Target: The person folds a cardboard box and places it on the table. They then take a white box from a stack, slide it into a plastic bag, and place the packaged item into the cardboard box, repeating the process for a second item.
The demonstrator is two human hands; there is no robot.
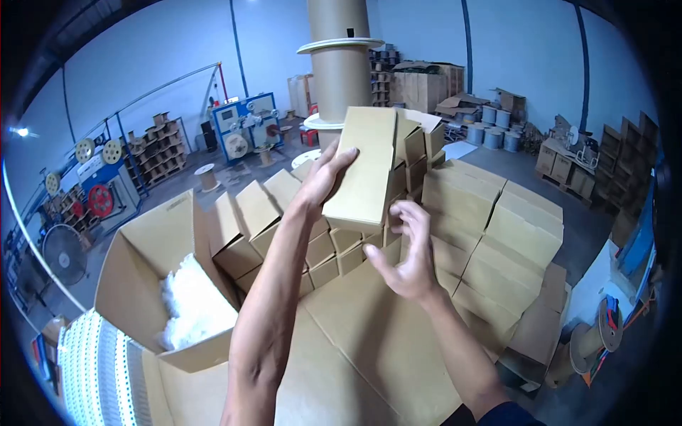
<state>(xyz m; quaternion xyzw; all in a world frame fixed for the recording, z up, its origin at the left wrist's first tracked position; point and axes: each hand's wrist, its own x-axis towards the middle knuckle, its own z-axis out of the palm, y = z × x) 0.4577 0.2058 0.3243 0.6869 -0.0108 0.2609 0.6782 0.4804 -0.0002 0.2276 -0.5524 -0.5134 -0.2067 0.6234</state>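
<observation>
A long closed cardboard box (362, 167) is tilted up in front of the stacked boxes. Along its left side lies my left hand (323, 177), thumb on the top face and the other fingers partly hidden, holding it. My right hand (408, 255) is just below and right of the box's near end, fingers curved and spread, with nothing in it. Behind and under the held box are rows of small cardboard boxes (320, 248). Larger closed boxes (511, 220) are stacked to the right.
An open carton (145, 284) with white bags (195, 305) stands at the left on the cardboard-covered surface (355, 334). A tall cardboard spool (341, 85) rises behind. Cable reels (597, 341) stand at the lower right; blue machines (245, 124) are farther back.
</observation>
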